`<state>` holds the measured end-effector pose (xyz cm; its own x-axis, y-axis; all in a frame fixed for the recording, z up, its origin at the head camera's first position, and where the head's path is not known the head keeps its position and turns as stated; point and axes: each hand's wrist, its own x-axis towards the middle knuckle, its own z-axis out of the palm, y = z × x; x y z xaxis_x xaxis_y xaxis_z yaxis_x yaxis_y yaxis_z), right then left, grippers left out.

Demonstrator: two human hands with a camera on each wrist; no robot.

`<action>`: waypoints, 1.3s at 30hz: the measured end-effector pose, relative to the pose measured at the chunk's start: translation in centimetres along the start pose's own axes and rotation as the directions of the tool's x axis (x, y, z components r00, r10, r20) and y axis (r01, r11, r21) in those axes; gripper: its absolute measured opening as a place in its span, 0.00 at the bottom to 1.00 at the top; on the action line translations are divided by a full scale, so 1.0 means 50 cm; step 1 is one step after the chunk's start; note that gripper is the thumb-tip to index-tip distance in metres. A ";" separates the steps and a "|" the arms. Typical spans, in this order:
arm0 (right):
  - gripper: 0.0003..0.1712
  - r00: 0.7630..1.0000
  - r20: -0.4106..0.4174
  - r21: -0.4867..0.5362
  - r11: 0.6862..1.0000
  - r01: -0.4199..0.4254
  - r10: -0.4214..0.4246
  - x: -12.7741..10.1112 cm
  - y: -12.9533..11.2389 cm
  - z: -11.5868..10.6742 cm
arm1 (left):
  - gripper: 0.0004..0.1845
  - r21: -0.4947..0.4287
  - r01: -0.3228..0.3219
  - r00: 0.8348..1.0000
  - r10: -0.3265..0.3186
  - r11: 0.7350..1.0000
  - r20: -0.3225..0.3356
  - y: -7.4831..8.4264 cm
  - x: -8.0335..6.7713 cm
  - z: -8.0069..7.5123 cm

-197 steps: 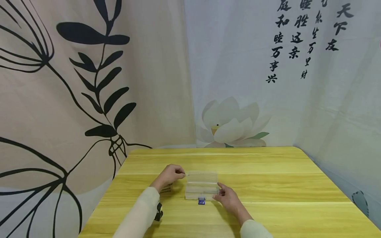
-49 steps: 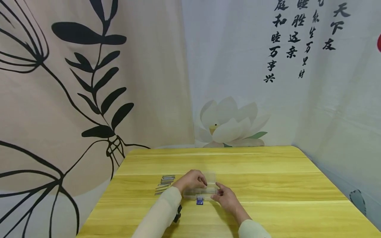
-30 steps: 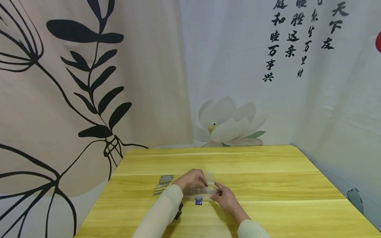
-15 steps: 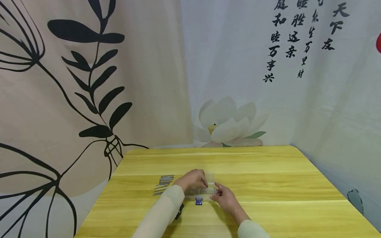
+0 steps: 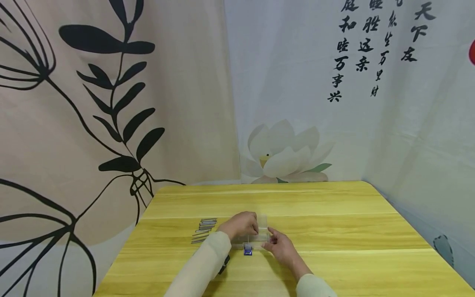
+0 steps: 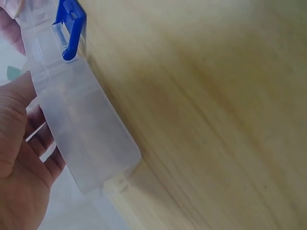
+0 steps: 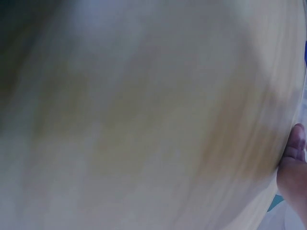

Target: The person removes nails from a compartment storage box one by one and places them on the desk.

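Note:
A small clear plastic box [image 5: 261,236] with a blue latch [image 5: 247,250] lies on the yellow wooden table [image 5: 334,231]. My left hand [image 5: 240,224] lies over its left part and grips it. In the left wrist view the thumb [image 6: 21,98] lies on the box [image 6: 81,120] and the fingers show behind its clear wall, with the blue latch [image 6: 71,26] at the top. My right hand [image 5: 279,245] holds the box's right end between thumb and fingers. The right wrist view is blurred and shows only a fingertip [image 7: 295,153] over the table.
Several thin metal pins [image 5: 203,230] lie in a loose row on the table left of the box. Printed cloth hangs behind the table [image 5: 282,152] and on both sides. The table's left edge [image 5: 122,251] is close to the pins.
Earlier my left hand held a pin beside the box, whose lid stood up; now the hand is on the box and the lid is lower. Over the last second nothing visibly moves.

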<state>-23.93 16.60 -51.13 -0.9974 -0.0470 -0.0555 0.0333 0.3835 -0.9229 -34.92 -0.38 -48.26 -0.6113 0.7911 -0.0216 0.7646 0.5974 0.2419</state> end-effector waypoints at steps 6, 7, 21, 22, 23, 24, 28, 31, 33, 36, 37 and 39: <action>0.38 1.000 0.011 0.009 1.000 0.002 -0.002 -0.002 0.000 0.000 | 0.03 -0.101 0.012 1.000 -0.012 0.995 -0.002 -0.003 -0.006 0.001; 0.38 1.000 0.011 0.010 1.000 0.003 -0.003 -0.002 -0.001 0.000 | 0.03 -0.135 0.016 1.000 -0.017 0.991 -0.008 -0.005 -0.007 0.001; 0.38 1.000 -0.025 -0.027 1.000 0.007 -0.007 -0.002 -0.003 0.001 | 0.06 -0.429 0.096 0.981 -0.157 0.898 -0.110 -0.049 -0.036 -0.037; 0.38 1.000 -0.026 -0.028 1.000 0.006 -0.006 -0.002 -0.003 0.001 | 0.06 -0.428 0.102 0.980 -0.166 0.898 -0.114 -0.054 -0.039 -0.039; 0.38 1.000 -0.026 -0.025 1.000 0.004 -0.005 -0.002 -0.003 0.001 | 0.06 -0.433 0.110 0.978 -0.176 0.895 -0.116 -0.058 -0.042 -0.040; 0.38 1.000 -0.028 -0.024 1.000 0.005 -0.006 -0.002 -0.002 0.001 | 0.06 -0.440 0.116 0.976 -0.185 0.891 -0.118 -0.063 -0.045 -0.042; 0.39 1.000 -0.026 -0.024 1.000 0.003 -0.003 -0.002 0.000 0.001 | 0.07 -0.456 0.128 0.970 -0.207 0.881 -0.129 -0.080 -0.059 -0.045; 0.39 1.000 -0.024 -0.034 0.999 0.004 -0.005 -0.003 0.000 0.001 | 0.07 -0.458 0.123 0.968 -0.209 0.880 -0.141 -0.090 -0.070 -0.050; 0.39 1.000 -0.022 -0.039 0.999 0.007 -0.008 -0.003 -0.001 0.001 | 0.07 -0.461 0.119 0.967 -0.209 0.879 -0.149 -0.096 -0.079 -0.054; 0.38 1.000 -0.020 -0.040 0.999 0.011 -0.012 -0.004 -0.002 0.001 | 0.07 -0.467 0.118 0.964 -0.214 0.876 -0.159 -0.106 -0.093 -0.058; 0.38 1.000 -0.018 -0.037 0.999 0.011 -0.012 -0.004 -0.002 0.001 | 0.07 -0.468 0.118 0.963 -0.216 0.876 -0.161 -0.110 -0.099 -0.058; 0.38 1.000 -0.016 -0.035 0.999 0.012 -0.013 -0.003 -0.001 0.002 | 0.07 -0.470 0.123 0.960 -0.225 0.874 -0.166 -0.119 -0.110 -0.059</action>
<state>-23.77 16.49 -51.10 -0.9986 -0.0369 -0.0378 0.0191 0.4154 -0.9094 -36.71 -8.65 -46.72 -0.7925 0.6038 0.0857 0.4967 0.5576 0.6651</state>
